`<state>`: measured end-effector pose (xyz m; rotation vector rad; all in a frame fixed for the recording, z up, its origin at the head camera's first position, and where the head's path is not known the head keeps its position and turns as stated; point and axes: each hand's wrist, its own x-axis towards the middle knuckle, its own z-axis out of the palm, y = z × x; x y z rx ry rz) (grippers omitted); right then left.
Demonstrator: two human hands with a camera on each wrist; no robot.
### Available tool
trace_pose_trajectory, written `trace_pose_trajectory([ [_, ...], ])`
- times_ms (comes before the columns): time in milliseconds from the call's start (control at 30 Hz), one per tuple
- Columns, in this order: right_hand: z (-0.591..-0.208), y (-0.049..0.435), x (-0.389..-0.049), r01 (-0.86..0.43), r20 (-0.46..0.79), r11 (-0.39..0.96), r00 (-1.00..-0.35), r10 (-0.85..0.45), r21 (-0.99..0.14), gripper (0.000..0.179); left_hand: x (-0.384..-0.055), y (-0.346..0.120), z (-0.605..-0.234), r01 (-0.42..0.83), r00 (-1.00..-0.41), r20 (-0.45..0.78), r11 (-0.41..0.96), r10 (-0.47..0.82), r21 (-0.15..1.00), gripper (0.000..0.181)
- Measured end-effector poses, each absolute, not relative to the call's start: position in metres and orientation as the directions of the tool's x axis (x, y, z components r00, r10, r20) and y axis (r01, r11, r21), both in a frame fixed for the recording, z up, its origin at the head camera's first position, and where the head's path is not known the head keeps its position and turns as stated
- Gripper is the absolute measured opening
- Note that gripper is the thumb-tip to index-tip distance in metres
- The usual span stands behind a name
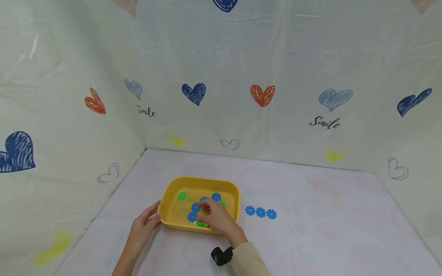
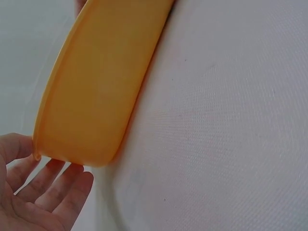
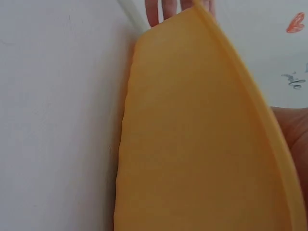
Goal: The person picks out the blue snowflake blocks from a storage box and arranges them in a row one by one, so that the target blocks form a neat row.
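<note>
A yellow plastic tray (image 1: pixel 175 210) stands on the white table, holding several blue flower-shaped discs (image 1: pixel 192 217) and some green discs (image 1: pixel 182 196). My left hand (image 1: pixel 146 220) holds the tray's left end. In the left wrist view its thumb is at the rim (image 2: pixel 37 155) and the fingers (image 2: pixel 72 192) lie against the outer wall. My right hand (image 1: pixel 217 217) reaches over the near right side into the tray, bent fingers among the discs, with a gap between thumb and forefinger. The tray's side wall hides most of it in the right wrist view.
Three blue flower discs (image 1: pixel 260 212) lie in a row on the table, right of the tray. A black device (image 1: pixel 221 256) sits by the right wrist. Pale sheets with printed hearts (image 1: pixel 193 94) rise behind and left of the table.
</note>
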<state>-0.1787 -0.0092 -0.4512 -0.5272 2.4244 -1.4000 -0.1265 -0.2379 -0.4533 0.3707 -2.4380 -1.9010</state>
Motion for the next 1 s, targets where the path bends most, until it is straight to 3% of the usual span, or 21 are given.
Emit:
trace_pose_trajectory([
  [233, -0.454, -0.017, -0.192, -0.139, -0.128, 0.445, -0.846, -0.518, -0.884, 0.031, -0.128, -0.237, -0.452, -0.186, -0.968, -0.138, 0.231, -0.210, 0.955, 0.047],
  [367, -0.458, -0.022, -0.198, -0.133, -0.162, 0.499, -0.848, -0.505, -0.857, 0.026, -0.128, -0.236, -0.451, -0.197, -0.967, -0.151, 0.230, -0.205, 0.953, 0.048],
  [667, -0.460, -0.038, -0.202, -0.249, -0.141, 0.606, -0.842, -0.521, -0.755, 0.024, -0.127, -0.239, -0.451, -0.159, -0.973, -0.113, 0.230, -0.200, 0.960, 0.047],
  [1000, -0.458, -0.043, -0.201, -0.233, -0.163, 0.658, -0.861, -0.482, -0.716, 0.023, -0.127, -0.238, -0.446, -0.216, -0.965, -0.170, 0.238, -0.202, 0.947, 0.049],
])
